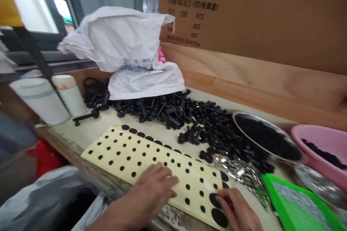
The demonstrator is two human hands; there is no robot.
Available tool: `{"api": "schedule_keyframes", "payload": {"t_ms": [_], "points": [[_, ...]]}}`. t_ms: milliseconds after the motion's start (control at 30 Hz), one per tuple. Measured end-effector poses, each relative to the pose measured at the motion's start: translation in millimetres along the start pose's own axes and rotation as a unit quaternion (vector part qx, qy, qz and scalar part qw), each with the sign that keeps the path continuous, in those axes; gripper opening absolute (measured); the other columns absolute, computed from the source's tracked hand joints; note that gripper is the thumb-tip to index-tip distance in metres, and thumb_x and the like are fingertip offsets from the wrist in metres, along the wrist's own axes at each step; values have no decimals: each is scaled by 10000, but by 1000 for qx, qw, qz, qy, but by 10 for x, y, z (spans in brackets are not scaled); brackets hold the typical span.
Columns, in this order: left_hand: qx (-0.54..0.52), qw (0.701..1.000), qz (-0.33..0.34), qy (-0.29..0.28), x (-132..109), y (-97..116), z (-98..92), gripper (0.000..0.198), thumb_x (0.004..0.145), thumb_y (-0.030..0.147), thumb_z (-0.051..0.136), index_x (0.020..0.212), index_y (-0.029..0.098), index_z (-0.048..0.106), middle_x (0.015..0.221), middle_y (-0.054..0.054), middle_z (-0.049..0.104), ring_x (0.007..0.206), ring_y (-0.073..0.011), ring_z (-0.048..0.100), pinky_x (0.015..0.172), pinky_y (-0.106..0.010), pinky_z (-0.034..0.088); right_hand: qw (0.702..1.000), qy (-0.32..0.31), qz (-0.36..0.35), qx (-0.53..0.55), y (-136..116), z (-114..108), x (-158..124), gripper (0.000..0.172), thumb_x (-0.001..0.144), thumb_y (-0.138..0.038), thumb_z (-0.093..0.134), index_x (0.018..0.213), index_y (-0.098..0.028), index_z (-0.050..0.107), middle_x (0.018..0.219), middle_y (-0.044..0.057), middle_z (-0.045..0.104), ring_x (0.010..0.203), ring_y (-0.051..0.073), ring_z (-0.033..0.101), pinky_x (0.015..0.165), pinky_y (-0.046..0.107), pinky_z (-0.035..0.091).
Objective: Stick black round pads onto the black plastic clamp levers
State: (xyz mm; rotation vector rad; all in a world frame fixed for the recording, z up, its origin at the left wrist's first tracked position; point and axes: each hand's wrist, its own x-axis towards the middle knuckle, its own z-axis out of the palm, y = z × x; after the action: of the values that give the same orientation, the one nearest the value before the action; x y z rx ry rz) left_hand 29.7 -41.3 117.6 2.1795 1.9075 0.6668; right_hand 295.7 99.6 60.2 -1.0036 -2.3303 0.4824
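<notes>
A pale yellow sheet (162,168) with rows of small black dots lies along the table's front edge. Larger black round stickers show past its far edge and at its right end, seemingly on another sheet beneath. My left hand (153,191) rests on the dotted sheet near its front edge, fingers loosely bent and apart, with nothing visible in them. At the right end, my right hand (240,211) pinches at the edge of a large black round sticker (215,200); the fingertips partly hide how much of it is lifted.
Black plastic parts (173,112) are heaped behind the sheet, beside small metal pieces (244,173). A steel bowl (271,124), pink basin (320,135) and green tray (276,195) stand right. White sacks (121,39), white cups (40,99) and a large carton (257,18) stand behind.
</notes>
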Motion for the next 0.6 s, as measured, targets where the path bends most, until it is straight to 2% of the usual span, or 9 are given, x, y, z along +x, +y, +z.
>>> {"api": "schedule_keyframes", "payload": {"t_ms": [33, 100, 200, 267, 367, 467, 600], "points": [[4, 999, 30, -26, 193, 161, 162, 162, 912, 213, 505, 1029, 243, 613, 970, -24, 647, 930, -206, 561, 892, -351, 422, 1000, -12, -1, -2, 8, -16, -14, 163, 865, -350, 547, 753, -253, 615, 703, 9, 635, 605, 171, 660, 538, 247, 553], [25, 996, 74, -45, 445, 373, 442, 162, 910, 263, 531, 1063, 245, 582, 996, -33, 608, 956, -227, 529, 896, -391, 403, 1000, -1, 8, -4, 30, -19, -64, 167, 904, -317, 500, 793, -240, 597, 751, 15, 618, 654, 163, 656, 579, 246, 558], [66, 989, 119, -53, 595, 462, 680, 197, 915, 316, 528, 1102, 263, 558, 998, -40, 574, 931, -242, 503, 844, -414, 393, 999, 36, 23, -10, 33, 18, -145, 153, 934, -282, 460, 978, -226, 595, 886, 43, 604, 740, 160, 657, 635, 252, 564], [90, 983, 148, -61, 630, 464, 712, 207, 933, 324, 489, 1121, 262, 548, 977, -46, 562, 898, -242, 495, 807, -414, 388, 999, 45, 24, -6, -6, 33, -172, 174, 943, -251, 443, 1036, -223, 587, 935, 52, 588, 779, 157, 651, 680, 256, 560], [114, 974, 183, -73, 666, 496, 668, 229, 948, 292, 444, 1155, 241, 527, 962, -56, 548, 875, -242, 487, 785, -416, 378, 998, 35, 49, 6, -103, 6, -163, 191, 952, -190, 397, 952, -220, 587, 915, 48, 569, 778, 153, 633, 700, 263, 541], [118, 973, 181, -76, 702, 550, 643, 209, 939, 251, 443, 1130, 231, 527, 944, -49, 539, 862, -242, 482, 790, -429, 368, 998, 15, 66, 11, -165, -48, -137, 176, 935, -168, 408, 876, -218, 566, 866, 34, 559, 717, 149, 608, 646, 258, 525], [104, 978, 169, -71, 719, 579, 686, 160, 939, 244, 445, 1067, 226, 538, 948, -45, 540, 870, -238, 479, 805, -430, 353, 998, 2, 58, 19, -119, -64, -162, 163, 924, -198, 442, 807, -224, 552, 824, 22, 559, 679, 136, 604, 588, 224, 522]]}}
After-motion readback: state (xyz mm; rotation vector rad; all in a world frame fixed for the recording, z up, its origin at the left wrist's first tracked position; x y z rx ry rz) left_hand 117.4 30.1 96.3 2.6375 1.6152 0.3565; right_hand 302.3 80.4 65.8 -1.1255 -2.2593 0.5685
